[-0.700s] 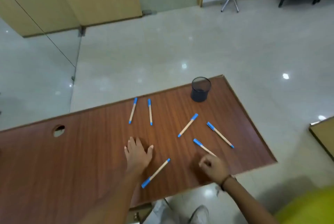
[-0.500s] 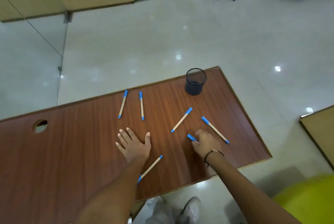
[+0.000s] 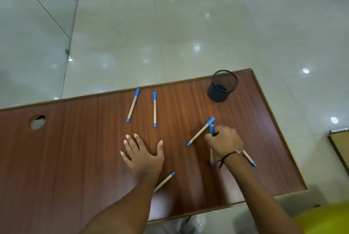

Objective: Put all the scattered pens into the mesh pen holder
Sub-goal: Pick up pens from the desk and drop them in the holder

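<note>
Looking down from the head camera, I see my right hand (image 3: 224,142) at the right of centre, curled around a pen (image 3: 212,130) whose blue cap sticks up above the knuckles and whose pale shaft shows again below the wrist. The fingers are closed on it. My left hand (image 3: 143,155) lies flat at the centre of the frame, fingers spread, palm on the desk (image 3: 75,158), holding nothing.

The holder (image 3: 222,86) stands upright in the upper right, near the desk's far corner, and I see no pen in it. Two pens lie near each other above the left hand: a slanted one (image 3: 133,105) and a straighter one (image 3: 154,109). A third (image 3: 200,131) lies diagonally just left of the right hand. A fourth (image 3: 249,160) pokes out from behind the right wrist at the right. A fifth (image 3: 164,181) lies partly under my left forearm, below centre.
</note>
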